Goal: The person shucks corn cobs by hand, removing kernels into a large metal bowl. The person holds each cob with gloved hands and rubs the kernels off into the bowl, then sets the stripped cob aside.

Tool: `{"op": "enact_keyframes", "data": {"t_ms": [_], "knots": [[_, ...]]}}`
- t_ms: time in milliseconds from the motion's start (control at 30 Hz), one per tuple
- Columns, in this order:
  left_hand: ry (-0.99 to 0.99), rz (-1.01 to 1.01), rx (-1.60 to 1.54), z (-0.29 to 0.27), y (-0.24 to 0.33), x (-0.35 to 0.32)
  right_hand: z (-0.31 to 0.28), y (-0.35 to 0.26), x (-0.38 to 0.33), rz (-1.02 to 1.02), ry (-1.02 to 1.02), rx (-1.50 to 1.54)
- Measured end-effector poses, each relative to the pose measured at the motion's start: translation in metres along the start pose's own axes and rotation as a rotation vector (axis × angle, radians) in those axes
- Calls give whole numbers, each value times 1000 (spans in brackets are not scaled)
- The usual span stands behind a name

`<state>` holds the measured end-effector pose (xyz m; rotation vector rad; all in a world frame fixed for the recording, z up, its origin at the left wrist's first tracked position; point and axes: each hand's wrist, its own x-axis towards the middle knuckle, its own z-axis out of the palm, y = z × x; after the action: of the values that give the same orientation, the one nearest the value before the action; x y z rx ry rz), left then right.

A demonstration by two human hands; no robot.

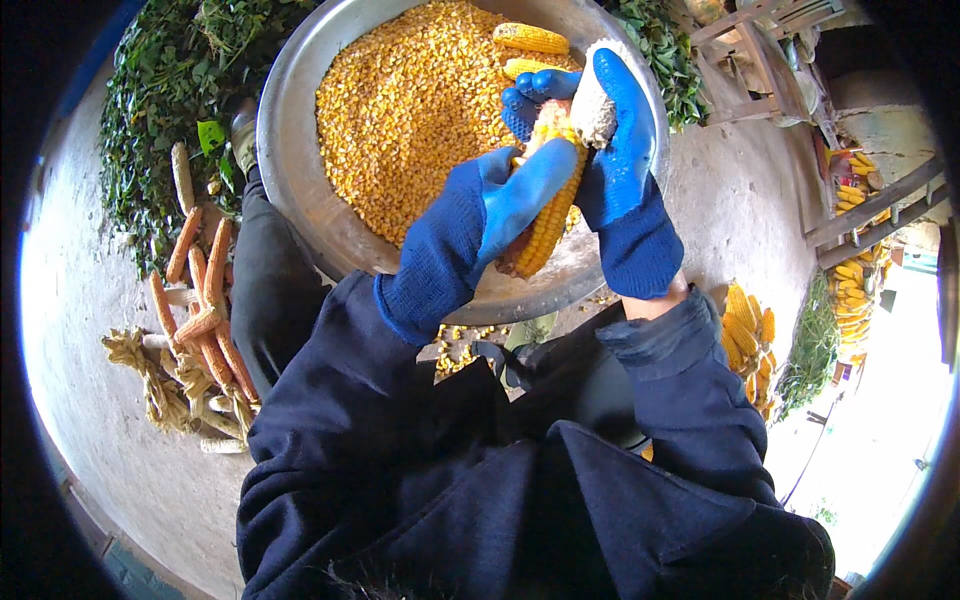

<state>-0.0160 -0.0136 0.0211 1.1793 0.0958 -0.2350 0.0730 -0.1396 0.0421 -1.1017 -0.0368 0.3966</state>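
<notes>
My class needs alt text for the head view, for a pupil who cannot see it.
The blue-gloved left-hand grip holds a partly shelled corn ear and the right-hand grip a whitish cob, above a metal basin of loose yellow kernels. Two more ears lie in the basin; bare reddish cobs lie at left, yellow ears at right.

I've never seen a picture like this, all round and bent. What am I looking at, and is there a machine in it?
No machine here: these are a person's two hands in blue gloves. A wide camera on the person's head looks down, so edges bend. The left hand grips a yellow ear of corn, partly bare of kernels; the right hand holds a whitish cob against it. Beneath is a metal basin with loose kernels and two more ears. On the floor to the left lie orange-red cobs and green leaves.
</notes>
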Motion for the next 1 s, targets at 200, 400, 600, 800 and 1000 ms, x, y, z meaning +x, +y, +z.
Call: {"op": "enact_keyframes", "data": {"t_ms": [200, 400, 600, 800, 1000], "knots": [[157, 130, 11, -13, -34, 8, -1, 11, 3, -58, -20, 125], [-16, -116, 66, -10, 0, 15, 2, 7, -1, -107, -41, -76], [56, -155, -126, -7, -1, 8, 15, 17, -9, -131, -51, -73], [77, -125, -347, -14, -21, 18, 22, 27, -5, -145, 68, 31], [59, -90, -128, -5, -9, 17, 10, 9, 1, -179, 186, -27]]}}
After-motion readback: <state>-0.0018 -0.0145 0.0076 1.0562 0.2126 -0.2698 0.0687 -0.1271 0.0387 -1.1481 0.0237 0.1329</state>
